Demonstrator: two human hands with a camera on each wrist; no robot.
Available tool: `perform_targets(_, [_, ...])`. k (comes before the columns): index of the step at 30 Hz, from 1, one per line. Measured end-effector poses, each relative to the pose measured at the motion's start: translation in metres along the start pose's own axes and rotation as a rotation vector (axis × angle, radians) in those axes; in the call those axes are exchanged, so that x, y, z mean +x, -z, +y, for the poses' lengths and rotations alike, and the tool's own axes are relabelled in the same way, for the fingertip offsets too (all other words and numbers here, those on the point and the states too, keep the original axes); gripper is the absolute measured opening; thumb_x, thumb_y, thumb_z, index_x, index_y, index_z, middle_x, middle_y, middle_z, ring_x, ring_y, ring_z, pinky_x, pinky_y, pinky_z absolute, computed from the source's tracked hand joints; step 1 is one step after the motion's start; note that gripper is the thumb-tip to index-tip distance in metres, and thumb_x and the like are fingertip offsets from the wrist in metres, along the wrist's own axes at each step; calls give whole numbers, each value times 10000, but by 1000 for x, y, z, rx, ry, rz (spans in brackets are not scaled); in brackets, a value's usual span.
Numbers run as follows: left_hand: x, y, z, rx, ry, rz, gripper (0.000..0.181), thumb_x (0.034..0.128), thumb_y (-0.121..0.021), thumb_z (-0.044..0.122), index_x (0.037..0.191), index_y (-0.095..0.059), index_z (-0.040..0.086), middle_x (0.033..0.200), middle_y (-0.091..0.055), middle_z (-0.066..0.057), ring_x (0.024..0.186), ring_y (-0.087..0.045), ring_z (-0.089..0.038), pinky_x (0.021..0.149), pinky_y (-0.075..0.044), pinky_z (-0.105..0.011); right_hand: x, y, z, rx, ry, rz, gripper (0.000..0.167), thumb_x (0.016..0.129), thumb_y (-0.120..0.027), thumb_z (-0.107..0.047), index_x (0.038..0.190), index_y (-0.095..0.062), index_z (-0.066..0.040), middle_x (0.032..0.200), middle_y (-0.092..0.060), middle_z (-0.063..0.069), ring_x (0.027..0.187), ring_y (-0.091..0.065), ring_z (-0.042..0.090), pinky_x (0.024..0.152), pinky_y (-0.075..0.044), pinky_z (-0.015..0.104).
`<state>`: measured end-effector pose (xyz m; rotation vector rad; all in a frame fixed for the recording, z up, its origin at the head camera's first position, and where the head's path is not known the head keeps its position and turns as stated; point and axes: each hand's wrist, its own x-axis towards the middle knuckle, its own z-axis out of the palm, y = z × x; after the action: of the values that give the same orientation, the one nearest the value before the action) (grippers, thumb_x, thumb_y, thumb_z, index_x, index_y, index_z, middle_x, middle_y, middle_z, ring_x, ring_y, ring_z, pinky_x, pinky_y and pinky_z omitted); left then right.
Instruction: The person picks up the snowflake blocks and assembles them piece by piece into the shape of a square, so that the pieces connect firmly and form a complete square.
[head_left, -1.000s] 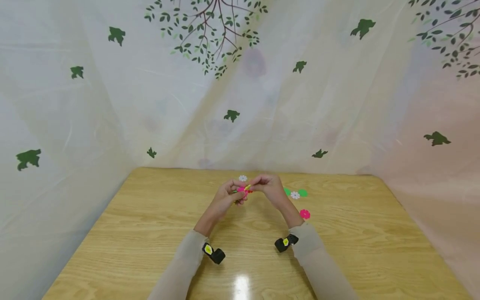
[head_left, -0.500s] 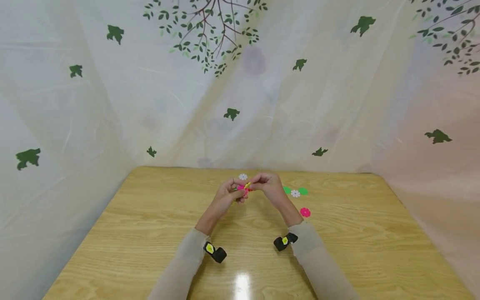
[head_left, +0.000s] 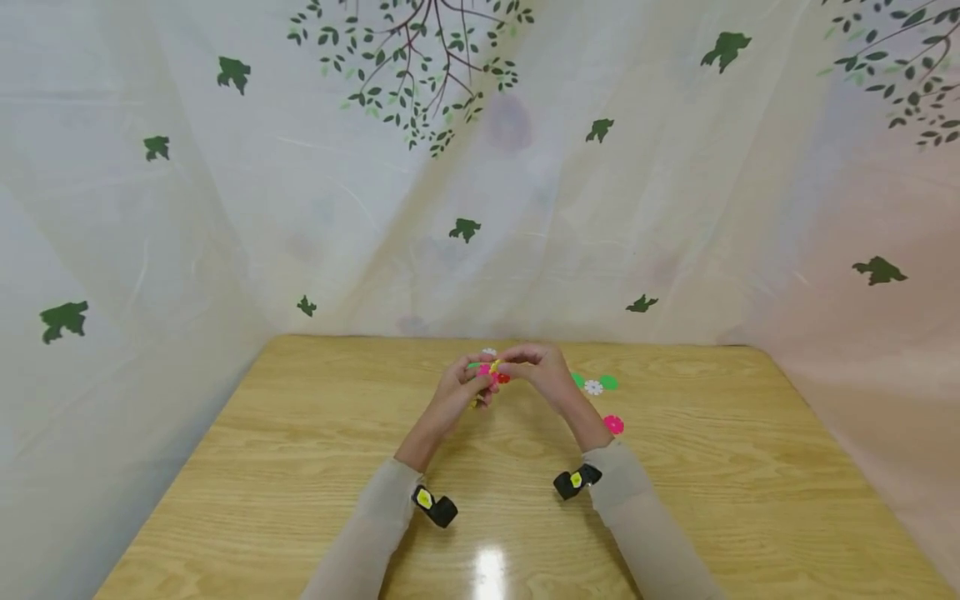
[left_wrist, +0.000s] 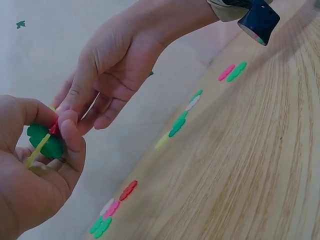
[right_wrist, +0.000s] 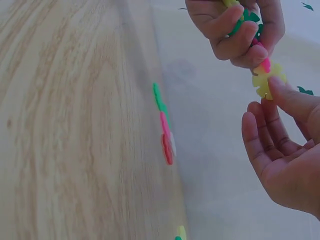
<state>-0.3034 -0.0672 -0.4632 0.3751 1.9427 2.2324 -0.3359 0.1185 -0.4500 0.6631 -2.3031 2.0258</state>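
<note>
My left hand (head_left: 450, 396) holds a small cluster of joined plastic flower discs over the far part of the table. Within it, a green disc (left_wrist: 45, 142) and a yellow disc seen nearly edge-on (left_wrist: 37, 152) show in the left wrist view, and a pink disc (right_wrist: 266, 65) pokes out past the fingertips in the right wrist view. Between thumb and fingers, my right hand (head_left: 545, 375) pinches a pale yellow notched disc (right_wrist: 263, 82), whose edge meets the pink one. Fingers hide how far the two interlock.
On the wooden table (head_left: 337, 450), a white flower disc (head_left: 593, 387) lies between green ones, right of the hands. A pink disc (head_left: 613, 424) sits nearer, beside the right wrist. Behind the hands lie a white disc (head_left: 489, 352) and a red disc (left_wrist: 128, 190). A printed curtain hangs at the back.
Both hands stay nearly in place, with the right one raised slightly. More of the pink and red colour shows between them now. The head view has shifted a little.
</note>
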Motion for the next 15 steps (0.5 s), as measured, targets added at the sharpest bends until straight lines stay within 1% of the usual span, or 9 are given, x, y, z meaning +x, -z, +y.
perform_targets(2, [1, 0, -2, 9, 16, 7, 355, 1044, -517, 59, 1373, -457, -59, 789, -628, 38, 638, -528, -101, 565, -452, -201, 1, 0, 1, -26, 12, -4, 164, 918, -733, -23, 1045, -751, 79, 1033, -765, 190, 844, -688, 69, 767, -595, 263])
perform_targets(4, [0, 0, -3, 18, 38, 18, 343, 1049, -510, 86, 1360, -471, -54, 795, -622, 42, 644, -516, -103, 564, -446, -200, 1, 0, 2, -43, 14, -4, 174, 922, -729, -26, 1062, -752, 74, 1081, -745, 245, 853, -688, 68, 770, -596, 256])
perform_targets(7, [1, 0, -6, 10, 62, 35, 345, 1047, -506, 115, 1352, -486, -47, 804, -610, 42, 638, -491, -95, 552, -428, -194, 2, -1, 3, -58, -3, 10, 211, 929, -721, -24, 1103, -730, 95, 1092, -735, 265, 863, -683, 76, 768, -588, 225])
perform_targets(9, [1, 0, -7, -2, 69, 50, 347, 1041, -503, 122, 1348, -499, -40, 807, -602, 34, 625, -476, -88, 540, -417, -191, 2, -2, 4, -67, -18, 21, 239, 936, -714, -29, 1133, -711, 107, 1092, -734, 260, 868, -677, 67, 765, -574, 190])
perform_targets(11, [2, -1, -8, -18, 73, 62, 359, 1038, -503, 132, 1353, -501, -39, 808, -591, 27, 606, -459, -79, 519, -400, -180, 2, -2, 3, -67, -32, 25, 256, 944, -706, -34, 1154, -697, 112, 1102, -732, 260, 870, -676, 66, 771, -572, 184])
perform_targets(13, [2, 0, -8, -26, 80, 72, 363, 1044, -500, 157, 1354, -506, -31, 817, -588, 24, 592, -453, -70, 510, -394, -173, 2, -1, 0, -63, -45, 22, 255, 953, -699, -44, 1163, -700, 99, 1119, -729, 258, 879, -682, 69, 784, -578, 195])
perform_targets(15, [2, 0, -7, -31, 86, 85, 376, 1046, -516, 194, 1354, -513, -22, 826, -595, 25, 582, -455, -61, 501, -391, -166, 2, 1, -3, -60, -55, 11, 259, 962, -692, -57, 1178, -701, 86, 1145, -728, 250, 918, -698, 103, 809, -591, 229])
